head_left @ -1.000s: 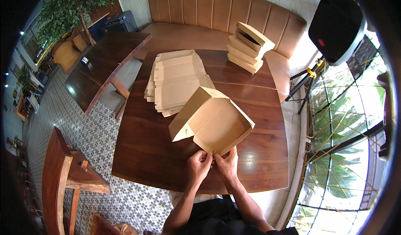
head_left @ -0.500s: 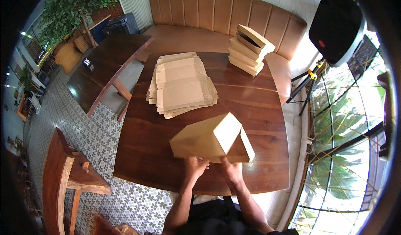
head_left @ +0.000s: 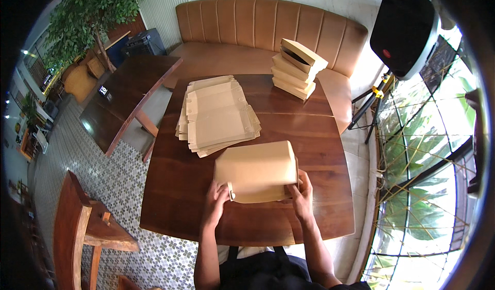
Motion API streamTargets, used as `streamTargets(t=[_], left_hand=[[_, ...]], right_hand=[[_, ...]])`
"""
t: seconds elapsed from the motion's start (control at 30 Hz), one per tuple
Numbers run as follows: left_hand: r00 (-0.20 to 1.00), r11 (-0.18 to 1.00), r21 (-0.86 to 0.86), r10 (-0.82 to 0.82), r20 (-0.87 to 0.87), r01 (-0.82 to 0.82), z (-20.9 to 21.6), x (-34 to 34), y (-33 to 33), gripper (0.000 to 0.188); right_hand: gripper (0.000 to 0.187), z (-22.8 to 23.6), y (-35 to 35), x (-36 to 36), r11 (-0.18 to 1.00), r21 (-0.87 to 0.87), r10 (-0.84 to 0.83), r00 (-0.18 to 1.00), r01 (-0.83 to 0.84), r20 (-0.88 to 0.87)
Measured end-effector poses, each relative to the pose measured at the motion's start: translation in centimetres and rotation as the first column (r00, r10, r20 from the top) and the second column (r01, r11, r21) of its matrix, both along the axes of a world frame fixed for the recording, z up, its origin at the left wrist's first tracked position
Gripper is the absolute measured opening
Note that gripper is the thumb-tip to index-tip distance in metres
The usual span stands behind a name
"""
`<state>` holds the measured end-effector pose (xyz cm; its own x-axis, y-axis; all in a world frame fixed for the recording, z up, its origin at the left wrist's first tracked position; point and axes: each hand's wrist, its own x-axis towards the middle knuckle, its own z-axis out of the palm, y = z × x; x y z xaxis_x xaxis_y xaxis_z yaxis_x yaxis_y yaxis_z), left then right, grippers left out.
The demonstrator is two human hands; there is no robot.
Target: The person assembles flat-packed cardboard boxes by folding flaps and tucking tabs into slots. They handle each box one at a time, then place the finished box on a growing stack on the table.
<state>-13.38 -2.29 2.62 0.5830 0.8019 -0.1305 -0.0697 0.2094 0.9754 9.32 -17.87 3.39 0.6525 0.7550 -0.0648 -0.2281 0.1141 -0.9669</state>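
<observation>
Between my hands, over the near part of the table, is a partly folded brown cardboard box (head_left: 255,168), its broad panel facing up. My left hand (head_left: 216,199) has its fingers closed at the box's near left corner, by a small flap. On the opposite side, my right hand (head_left: 302,193) grips the near right corner, thumb on the near edge and fingers up the side. The fingertips under the box are hidden. Just beyond it lies a pile of flat, unfolded cardboard box blanks (head_left: 219,114). A stack of several folded boxes (head_left: 296,70) stands at the far right.
The dark wooden table (head_left: 325,212) has a curved brown bench (head_left: 268,27) behind it. A black speaker on a tripod (head_left: 405,29) stands at the right beside a window grid. Another wooden table (head_left: 134,91) is at the left, with a wooden chair (head_left: 77,223) nearer me.
The box has turned from a tilted angle to lie squarer to me, its open side no longer showing. My hands have moved apart, from its underside to its two near corners.
</observation>
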Motion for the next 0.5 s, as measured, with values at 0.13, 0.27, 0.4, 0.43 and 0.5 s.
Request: streamTargets(t=[0.13, 0.27, 0.4, 0.43, 0.5], left_hand=[[0.959, 0.966, -0.239, -0.026, 0.281, 0.097, 1.0, -0.3, 0.7, 0.096], [0.959, 0.889, -0.439, 0.002, 0.282, 0.127, 1.0, 0.0, 2.5, 0.115], [0.946, 0.885, -0.377, -0.178, 0.271, 0.275, 0.4, -0.3, 4.2, 0.108], [0.955, 0.886, -0.372, -0.212, 0.207, 0.278, 0.3, -0.3, 4.3, 0.106], [0.957, 0.911, -0.295, -0.267, 0.114, 0.29, 0.2, -0.1, 4.2, 0.098]], right_hand=[[0.034, -1.2, 1.2, 0.0, 0.999, 0.025, 0.023, 0.995, -0.026, 0.101], [0.031, -2.2, 1.6, 1.0, 0.998, 0.003, 0.065, 0.991, -0.066, 0.121], [0.031, -2.6, 1.9, 1.7, 0.999, 0.021, 0.037, 0.973, -0.043, 0.226], [0.032, -2.6, 1.9, 1.8, 0.999, -0.005, 0.041, 0.97, -0.041, 0.239], [0.033, -2.4, 1.8, 2.0, 0.998, -0.035, 0.057, 0.958, -0.05, 0.28]])
